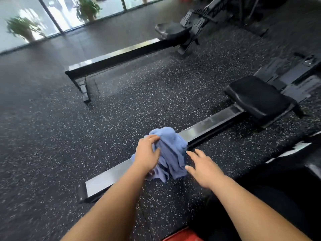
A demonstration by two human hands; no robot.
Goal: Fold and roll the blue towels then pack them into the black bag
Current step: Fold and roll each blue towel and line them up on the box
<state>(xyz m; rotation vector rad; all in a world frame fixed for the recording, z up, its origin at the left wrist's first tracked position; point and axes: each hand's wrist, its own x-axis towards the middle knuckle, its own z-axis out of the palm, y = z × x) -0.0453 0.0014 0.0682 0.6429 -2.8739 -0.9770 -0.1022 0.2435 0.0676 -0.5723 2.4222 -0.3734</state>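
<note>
Nearest, at the frame bottom: red object [182, 235], cut off, unidentified. Right of it, a dark mass; cannot tell whether black bag or clothing.

Grips with left hand [147, 154] the blue towels [172, 153], fingers curled over the top of the bundle, thumb pressed into the cloth. Holds right hand [202, 168] flat and spread, grasping nothing, fingertips just beside the bundle's right edge; contact not resolvable.

Lies crumpled and unfolded across the metal rail [111, 176] of the nearer rowing machine, above the speckled floor [52, 136]. One towel or several: cannot tell.

Judged step: gathering only. Nothing folded, rolled or packed.

Next move calls for freeing one towel, finding two corners and spreading it flat. Rail judged too narrow as a surface; floor wider.

Farther: black seat [258, 100] on the same rail; second rowing machine [121, 54]; potted plants [24, 28] by the windows.
</note>
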